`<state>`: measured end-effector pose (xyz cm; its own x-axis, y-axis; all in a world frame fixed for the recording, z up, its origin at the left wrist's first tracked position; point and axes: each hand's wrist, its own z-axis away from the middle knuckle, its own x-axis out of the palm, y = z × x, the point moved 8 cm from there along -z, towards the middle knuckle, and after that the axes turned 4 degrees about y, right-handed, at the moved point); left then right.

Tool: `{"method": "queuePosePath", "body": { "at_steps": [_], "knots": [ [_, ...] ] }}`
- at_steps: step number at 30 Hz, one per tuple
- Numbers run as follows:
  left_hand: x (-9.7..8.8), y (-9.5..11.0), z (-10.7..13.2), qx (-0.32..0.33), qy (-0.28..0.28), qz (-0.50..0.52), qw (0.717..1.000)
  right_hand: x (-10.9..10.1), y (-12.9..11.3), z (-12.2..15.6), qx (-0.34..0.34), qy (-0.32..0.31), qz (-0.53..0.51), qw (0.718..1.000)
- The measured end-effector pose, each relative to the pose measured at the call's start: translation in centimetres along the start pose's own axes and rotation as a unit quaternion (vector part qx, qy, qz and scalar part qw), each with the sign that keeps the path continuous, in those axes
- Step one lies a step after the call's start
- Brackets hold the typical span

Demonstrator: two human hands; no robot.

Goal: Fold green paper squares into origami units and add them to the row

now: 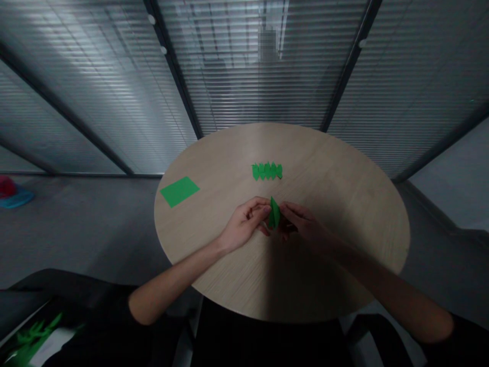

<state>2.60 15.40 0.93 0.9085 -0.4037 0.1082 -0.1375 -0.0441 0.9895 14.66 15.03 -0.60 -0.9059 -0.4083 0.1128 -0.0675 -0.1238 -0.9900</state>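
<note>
Both of my hands meet over the middle of a round wooden table (336,204). My left hand (246,221) and my right hand (301,224) each pinch a small folded green paper piece (274,213) that stands upright between the fingertips. Just beyond the hands lies a row of several folded green paper pieces (267,171), joined side by side. A flat green paper sheet (179,191) rests near the table's left edge.
Glass walls with closed blinds (244,66) stand behind the table. A red and blue object (11,192) lies on the floor at far left. At the bottom left corner, some green and white paper (34,339) sits on a dark surface.
</note>
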Motion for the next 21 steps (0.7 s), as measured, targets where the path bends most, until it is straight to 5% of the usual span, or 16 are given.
{"method": "queuePosePath", "body": {
  "at_steps": [6, 14, 21],
  "knots": [
    [-0.2, 0.1, 0.1, 0.007, 0.011, -0.041, 0.999, 0.9, -0.1, 0.2, -0.002, -0.037, 0.031, 0.999],
    [-1.1, 0.2, 0.3, 0.054, 0.066, -0.136, 0.987, -0.4, -2.2, 0.9, -0.152, 0.084, 0.220, 0.960],
    [-1.2, -0.1, 0.2, 0.042, 0.065, -0.143, 0.987, 0.1, -2.4, 1.2, -0.194, 0.079, 0.268, 0.940]
  ]
}}
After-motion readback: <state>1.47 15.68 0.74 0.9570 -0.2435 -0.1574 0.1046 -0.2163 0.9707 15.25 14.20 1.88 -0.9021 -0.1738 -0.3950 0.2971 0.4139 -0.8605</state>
